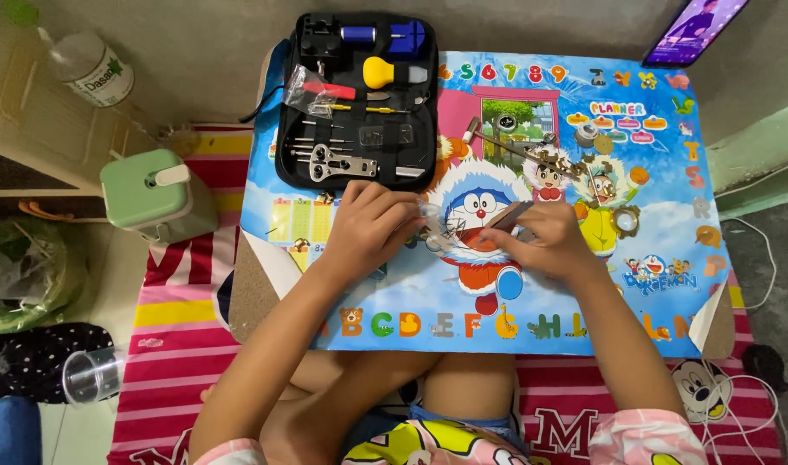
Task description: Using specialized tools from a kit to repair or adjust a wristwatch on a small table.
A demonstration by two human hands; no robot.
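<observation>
Work piece: a small clear part [434, 226] with thin dark metal bits by it, too small to identify with certainty. It lies near the middle of the surface [583, 319], on the cartoon-printed mat, between the two hands.
Left hand [370, 228]: curled over, fingers bent down onto the left edge of the clear part — closed in a pinch that pins it to the mat.
Right hand [545, 241]: closed around a slim dark tool [508, 216], held like a pen, with its tip pointing left toward the clear part.
Handling, judged: the part looks light and stiff, with smooth faces likely to slip under the fingers. It appears thin and probably scratches or cracks under hard pressure. The best hold appears to be by the rim, between fingertips, with the flat faces left alone.
Tool, judged: rigid and narrow — best gripped low on the shaft, near the tip, for control.
Tool case [357, 99]: black, open, at the far left of the surface. It holds a yellow-handled tool [382, 72], a blue one, and several thin metal picks.
Loose parts: a metal strap-like piece [532, 153] and small round pieces lie beyond the right hand, apart from it.
Surroundings: a green container [153, 191] and a plastic bottle [88, 67] stand on the floor to the left. A phone [694, 30] leans at the far right corner.
</observation>
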